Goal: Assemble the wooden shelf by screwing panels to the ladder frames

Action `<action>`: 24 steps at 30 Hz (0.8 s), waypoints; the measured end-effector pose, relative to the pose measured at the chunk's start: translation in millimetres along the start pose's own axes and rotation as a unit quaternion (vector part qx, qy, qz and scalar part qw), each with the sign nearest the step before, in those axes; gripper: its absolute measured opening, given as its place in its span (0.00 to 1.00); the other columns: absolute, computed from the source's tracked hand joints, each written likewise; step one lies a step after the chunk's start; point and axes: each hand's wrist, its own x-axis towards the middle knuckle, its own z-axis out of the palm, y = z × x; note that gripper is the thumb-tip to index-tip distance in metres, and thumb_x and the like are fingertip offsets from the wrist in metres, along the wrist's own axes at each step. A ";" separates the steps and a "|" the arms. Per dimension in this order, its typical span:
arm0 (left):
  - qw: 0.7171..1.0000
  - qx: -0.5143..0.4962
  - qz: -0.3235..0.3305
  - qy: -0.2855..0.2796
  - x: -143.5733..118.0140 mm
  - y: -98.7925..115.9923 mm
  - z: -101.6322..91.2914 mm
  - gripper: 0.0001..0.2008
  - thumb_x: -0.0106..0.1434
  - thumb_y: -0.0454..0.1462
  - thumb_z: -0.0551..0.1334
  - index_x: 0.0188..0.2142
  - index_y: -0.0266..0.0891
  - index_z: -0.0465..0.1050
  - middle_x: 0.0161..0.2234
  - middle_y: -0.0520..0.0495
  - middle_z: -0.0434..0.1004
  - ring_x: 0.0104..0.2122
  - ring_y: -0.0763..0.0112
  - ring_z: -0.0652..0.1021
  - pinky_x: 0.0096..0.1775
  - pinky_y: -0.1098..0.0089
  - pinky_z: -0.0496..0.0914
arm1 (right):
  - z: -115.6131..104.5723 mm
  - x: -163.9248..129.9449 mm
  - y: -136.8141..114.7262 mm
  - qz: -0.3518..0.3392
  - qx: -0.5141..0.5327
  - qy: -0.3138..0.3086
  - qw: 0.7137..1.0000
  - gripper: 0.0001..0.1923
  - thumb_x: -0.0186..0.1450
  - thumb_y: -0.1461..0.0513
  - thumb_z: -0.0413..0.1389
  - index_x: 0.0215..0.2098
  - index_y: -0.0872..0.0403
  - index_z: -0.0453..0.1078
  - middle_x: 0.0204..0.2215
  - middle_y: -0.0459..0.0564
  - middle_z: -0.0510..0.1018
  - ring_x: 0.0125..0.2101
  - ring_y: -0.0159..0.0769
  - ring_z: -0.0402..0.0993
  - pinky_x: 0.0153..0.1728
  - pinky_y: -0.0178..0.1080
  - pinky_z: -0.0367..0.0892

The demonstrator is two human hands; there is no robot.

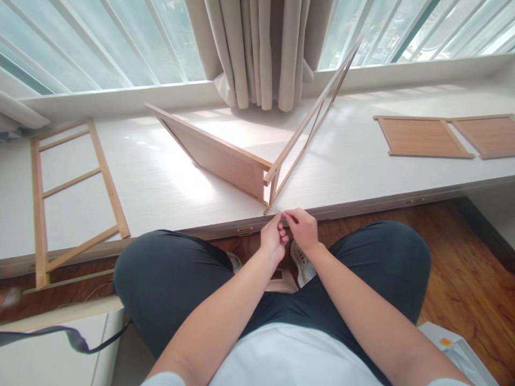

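Both my hands meet at the front edge of the white ledge, fingers closed. A thin metal rod [277,209], perhaps a tool's shaft, runs from the fingertips towards the wood; its kind is too small to make out. My left hand [273,237] pinches around it, and my right hand [302,229] grips its near end. Just beyond stand two wooden pieces meeting in a V: a solid panel [221,158] leaning off to the left, and an open wooden frame [309,123] rising to the right. The rod's tip is by the frame's lower corner.
On the white ledge [169,214], another open frame [41,193] lies at left, overhanging the edge. Two flat wooden panels [422,138] [488,134] lie at right. A curtain [257,53] hangs behind. A white box-like object [454,343] is at lower right.
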 end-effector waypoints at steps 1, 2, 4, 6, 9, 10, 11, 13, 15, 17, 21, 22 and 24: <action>1.000 0.019 0.000 -0.001 -3.1 -0.2 -1.7 0.15 0.59 0.43 0.71 0.39 0.36 0.74 0.21 0.61 0.58 0.16 0.86 0.57 0.19 0.79 0.50 | 0.2 0.6 0.3 0.005 0.009 -0.001 1.000 0.12 0.70 0.55 0.57 0.37 0.51 0.81 0.35 0.51 0.82 0.35 0.39 0.75 0.42 0.40 0.66; 0.999 0.041 0.000 -0.005 -6.9 -0.4 -4.2 0.14 0.59 0.43 0.70 0.40 0.36 0.75 0.21 0.60 0.58 0.16 0.85 0.57 0.20 0.79 0.50 | 0.5 1.1 0.5 0.010 0.016 -0.002 1.000 0.11 0.70 0.55 0.57 0.37 0.51 0.81 0.35 0.51 0.83 0.36 0.39 0.75 0.42 0.40 0.67; 0.996 0.086 -0.003 -0.021 -16.1 0.2 -10.9 0.12 0.59 0.42 0.69 0.39 0.36 0.77 0.20 0.59 0.61 0.15 0.83 0.57 0.20 0.77 0.48 | 1.3 2.3 0.6 0.026 0.038 -0.001 0.999 0.11 0.68 0.55 0.59 0.35 0.51 0.80 0.35 0.51 0.83 0.35 0.39 0.76 0.42 0.41 0.68; 0.988 0.148 0.013 -0.050 -25.5 4.5 -18.8 0.09 0.58 0.39 0.70 0.37 0.36 0.79 0.18 0.57 0.62 0.15 0.82 0.57 0.21 0.75 0.47 | 2.6 3.3 0.1 0.050 0.063 0.003 0.997 0.11 0.67 0.54 0.61 0.34 0.51 0.80 0.33 0.51 0.83 0.33 0.39 0.76 0.41 0.40 0.69; 0.924 0.338 0.158 -0.089 -35.9 22.4 -28.9 0.06 0.59 0.39 0.69 0.34 0.39 0.79 0.19 0.54 0.65 0.19 0.79 0.62 0.25 0.74 0.52 | 4.5 4.0 -2.8 0.095 0.101 0.011 0.990 0.13 0.66 0.52 0.62 0.34 0.52 0.80 0.31 0.50 0.82 0.31 0.38 0.75 0.38 0.40 0.69; 0.885 0.405 0.213 -0.084 -37.8 30.8 -31.0 0.06 0.61 0.40 0.67 0.33 0.40 0.78 0.20 0.54 0.66 0.21 0.77 0.64 0.27 0.73 0.55 | 4.9 3.9 -4.2 0.109 0.113 0.012 0.987 0.13 0.65 0.51 0.62 0.34 0.53 0.80 0.30 0.50 0.82 0.30 0.38 0.75 0.37 0.39 0.69; 0.848 0.460 0.253 -0.065 -39.0 39.9 -32.4 0.06 0.62 0.40 0.66 0.33 0.41 0.78 0.21 0.53 0.68 0.23 0.75 0.67 0.29 0.73 0.56 | 5.0 3.8 -5.8 0.121 0.125 0.012 0.985 0.14 0.65 0.50 0.63 0.34 0.53 0.80 0.30 0.50 0.82 0.30 0.38 0.75 0.37 0.39 0.69; 0.793 0.540 0.282 -0.014 -39.2 57.2 -34.1 0.05 0.64 0.41 0.64 0.35 0.43 0.76 0.22 0.53 0.70 0.25 0.72 0.69 0.32 0.71 0.58 | 4.8 3.4 -8.8 0.143 0.147 0.009 0.979 0.15 0.63 0.49 0.64 0.33 0.53 0.79 0.28 0.49 0.81 0.29 0.37 0.73 0.34 0.38 0.68; 0.758 0.588 0.281 0.029 -37.2 70.3 -35.3 0.07 0.66 0.42 0.63 0.40 0.45 0.76 0.24 0.53 0.72 0.27 0.69 0.72 0.34 0.70 0.58 | 4.4 3.2 -11.2 0.166 0.168 0.006 0.972 0.16 0.61 0.49 0.65 0.32 0.54 0.79 0.25 0.49 0.79 0.26 0.35 0.71 0.30 0.37 0.66; 0.735 0.616 0.279 0.057 -33.3 77.8 -36.9 0.11 0.67 0.43 0.62 0.47 0.46 0.75 0.26 0.52 0.75 0.29 0.67 0.74 0.35 0.70 0.58 | 4.7 3.4 -12.6 0.193 0.191 0.004 0.962 0.17 0.60 0.49 0.66 0.31 0.54 0.78 0.22 0.47 0.76 0.22 0.33 0.68 0.25 0.36 0.63; 0.710 0.636 0.294 0.077 -21.4 79.2 -38.9 0.15 0.67 0.44 0.62 0.52 0.47 0.74 0.29 0.49 0.77 0.32 0.64 0.75 0.35 0.69 0.56 | 7.6 4.4 -14.9 0.255 0.254 -0.003 0.933 0.18 0.56 0.49 0.67 0.31 0.56 0.77 0.17 0.44 0.72 0.16 0.28 0.62 0.18 0.34 0.57; 0.708 0.637 0.296 0.075 -18.2 78.1 -38.7 0.15 0.67 0.44 0.62 0.51 0.47 0.76 0.29 0.49 0.77 0.31 0.64 0.75 0.35 0.69 0.56 | 8.3 4.5 -15.9 0.270 0.272 -0.004 0.924 0.18 0.56 0.49 0.67 0.31 0.56 0.77 0.16 0.44 0.71 0.15 0.28 0.61 0.17 0.34 0.55; 0.706 0.640 0.295 0.070 -12.7 75.7 -37.3 0.12 0.67 0.45 0.63 0.47 0.47 0.78 0.28 0.49 0.77 0.30 0.66 0.74 0.34 0.70 0.56 | 8.9 4.4 -18.6 0.297 0.310 -0.009 0.903 0.18 0.54 0.49 0.68 0.29 0.56 0.75 0.15 0.43 0.69 0.14 0.26 0.59 0.16 0.33 0.53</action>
